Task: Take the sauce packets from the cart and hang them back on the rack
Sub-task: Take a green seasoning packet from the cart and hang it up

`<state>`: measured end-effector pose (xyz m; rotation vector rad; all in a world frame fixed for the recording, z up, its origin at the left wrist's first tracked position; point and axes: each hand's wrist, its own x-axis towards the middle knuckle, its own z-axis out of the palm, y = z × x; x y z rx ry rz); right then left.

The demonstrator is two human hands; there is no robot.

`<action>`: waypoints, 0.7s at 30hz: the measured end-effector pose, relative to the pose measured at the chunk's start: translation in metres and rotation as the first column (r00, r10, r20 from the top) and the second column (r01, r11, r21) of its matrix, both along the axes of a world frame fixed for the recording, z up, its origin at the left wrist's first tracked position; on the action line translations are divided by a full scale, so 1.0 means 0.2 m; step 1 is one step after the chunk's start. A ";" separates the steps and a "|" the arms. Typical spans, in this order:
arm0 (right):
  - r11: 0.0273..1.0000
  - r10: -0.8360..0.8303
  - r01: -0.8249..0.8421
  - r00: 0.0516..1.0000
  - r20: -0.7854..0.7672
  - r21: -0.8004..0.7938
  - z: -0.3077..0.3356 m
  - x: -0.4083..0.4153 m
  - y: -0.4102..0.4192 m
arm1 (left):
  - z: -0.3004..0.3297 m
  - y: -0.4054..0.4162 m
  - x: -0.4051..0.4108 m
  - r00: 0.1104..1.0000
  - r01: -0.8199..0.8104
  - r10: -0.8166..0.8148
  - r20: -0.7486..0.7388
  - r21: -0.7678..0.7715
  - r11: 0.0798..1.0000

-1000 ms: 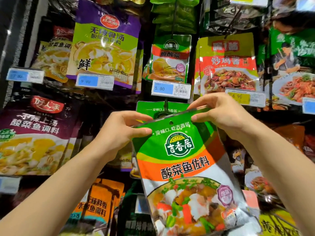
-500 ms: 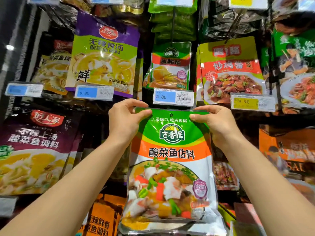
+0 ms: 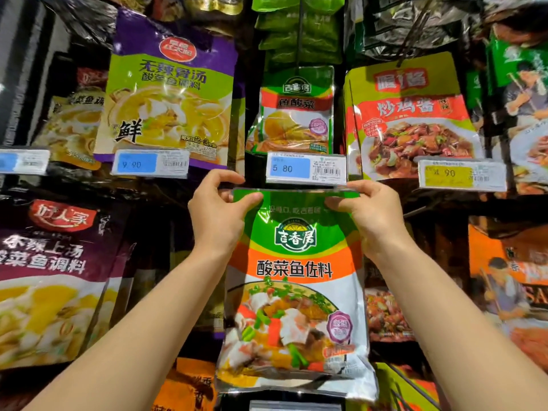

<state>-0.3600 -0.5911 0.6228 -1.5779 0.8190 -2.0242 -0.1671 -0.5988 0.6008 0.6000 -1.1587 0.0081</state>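
Observation:
A green, orange and white sauce packet (image 3: 296, 292) hangs upright in front of the rack, its top edge just under the blue 5.80 price tag (image 3: 305, 168). My left hand (image 3: 216, 215) pinches the packet's top left corner. My right hand (image 3: 370, 215) pinches the top right corner. The hang hole and the rack hook behind the packet's top are hidden. The cart is out of view.
Hanging packets crowd the rack: a purple and green one (image 3: 169, 93) upper left, a small green one (image 3: 296, 111) above the tag, a red and green one (image 3: 412, 114) upper right, a dark purple one (image 3: 50, 277) at left. A yellow price tag (image 3: 461, 175) juts out at right.
Both hands have lifted the packet from a tilted position to upright and raised its top edge close under the 5.80 price tag.

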 end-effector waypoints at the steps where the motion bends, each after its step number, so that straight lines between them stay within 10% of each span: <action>1: 1.000 0.002 -0.002 1.000 0.000 -0.006 -0.02 -0.01 0.00 | -0.02 -0.01 0.00 1.000 -0.003 0.003 0.006 -0.015 1.000; 11: 0.985 0.118 -0.110 0.992 0.052 -0.131 0.03 -0.03 0.06 | 0.03 0.02 -0.02 0.998 0.057 -0.065 -0.027 -0.231 0.971; 21: 0.999 0.040 -0.041 0.997 0.066 0.007 0.00 -0.03 -0.08 | -0.02 -0.12 -0.01 1.000 -0.003 0.004 0.010 -0.110 0.994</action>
